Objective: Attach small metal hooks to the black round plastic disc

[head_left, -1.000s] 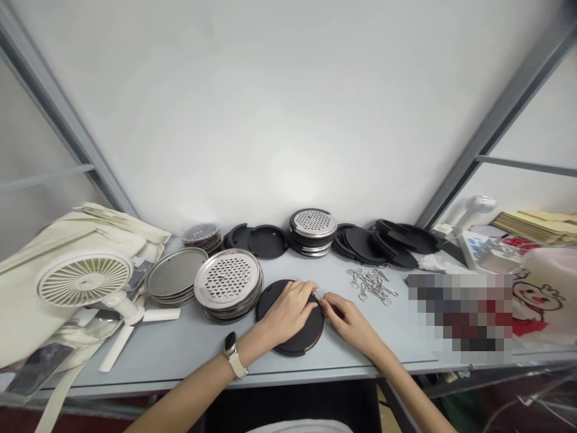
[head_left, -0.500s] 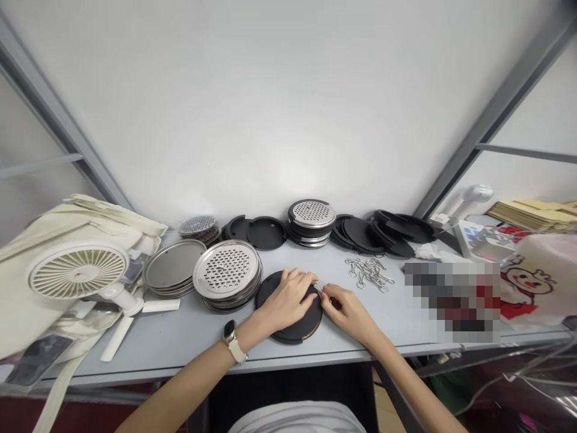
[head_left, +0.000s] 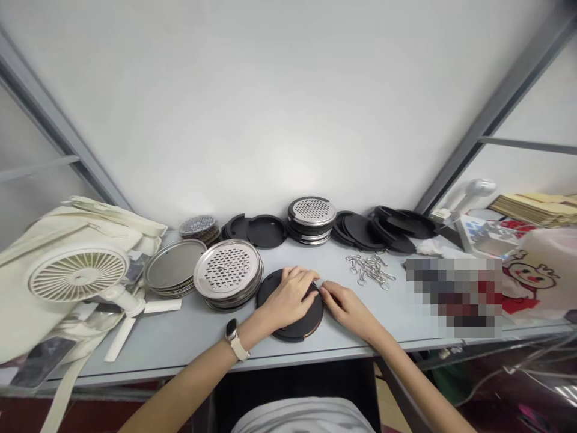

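Observation:
A round black disc (head_left: 297, 331) with a coppery line along part of its front rim lies flat on the table in front of me. My left hand (head_left: 292, 297) lies over its top, fingers bent toward the right edge and gripping it. At that edge my right hand (head_left: 339, 302) is closed in a pinch on a small metal clasp, mostly hidden by the fingertips. A loose pile of similar metal clasps (head_left: 369, 269) is to the right. Left of the disc stands a stack of perforated metal grater discs (head_left: 228, 270).
Plain metal discs (head_left: 175, 264) are stacked at left, near a white fan (head_left: 79, 273) and a cream bag (head_left: 49, 234). Along the wall stand black discs (head_left: 267, 231), a grater-topped stack (head_left: 312, 211) and more black covers (head_left: 363, 231). A printed bag (head_left: 541, 276) lies at right.
Both hands stay at the disc's right edge. The right fingers have closed in slightly on the metal piece there; the view has shifted a little.

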A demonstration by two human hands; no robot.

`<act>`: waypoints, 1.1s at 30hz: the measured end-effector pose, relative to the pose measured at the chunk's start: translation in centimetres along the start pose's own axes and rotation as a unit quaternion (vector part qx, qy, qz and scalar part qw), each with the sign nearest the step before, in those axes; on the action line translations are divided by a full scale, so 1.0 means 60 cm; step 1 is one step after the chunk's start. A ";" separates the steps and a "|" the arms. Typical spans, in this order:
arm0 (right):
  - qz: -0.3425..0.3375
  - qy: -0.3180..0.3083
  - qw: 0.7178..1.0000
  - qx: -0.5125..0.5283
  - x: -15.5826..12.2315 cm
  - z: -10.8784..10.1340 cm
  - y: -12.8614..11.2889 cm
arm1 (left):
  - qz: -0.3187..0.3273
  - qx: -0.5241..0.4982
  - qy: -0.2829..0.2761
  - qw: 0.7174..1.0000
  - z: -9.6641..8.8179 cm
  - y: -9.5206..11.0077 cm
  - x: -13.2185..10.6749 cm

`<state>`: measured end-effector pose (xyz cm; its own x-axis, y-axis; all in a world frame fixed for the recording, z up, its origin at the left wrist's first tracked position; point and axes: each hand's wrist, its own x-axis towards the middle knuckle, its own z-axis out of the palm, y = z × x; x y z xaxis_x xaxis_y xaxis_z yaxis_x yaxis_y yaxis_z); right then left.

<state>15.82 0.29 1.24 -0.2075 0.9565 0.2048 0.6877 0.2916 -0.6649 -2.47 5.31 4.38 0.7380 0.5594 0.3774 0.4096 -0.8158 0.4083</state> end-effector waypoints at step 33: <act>0.004 0.027 1.000 -0.011 -0.002 0.003 -0.004 | -0.002 0.000 0.002 1.000 0.002 -0.004 0.001</act>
<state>15.53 0.08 1.25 -0.1642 0.9574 0.2377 0.7040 0.2825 -0.6516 -2.44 5.55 4.19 0.7341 0.5627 0.3802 0.4121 -0.8141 0.4093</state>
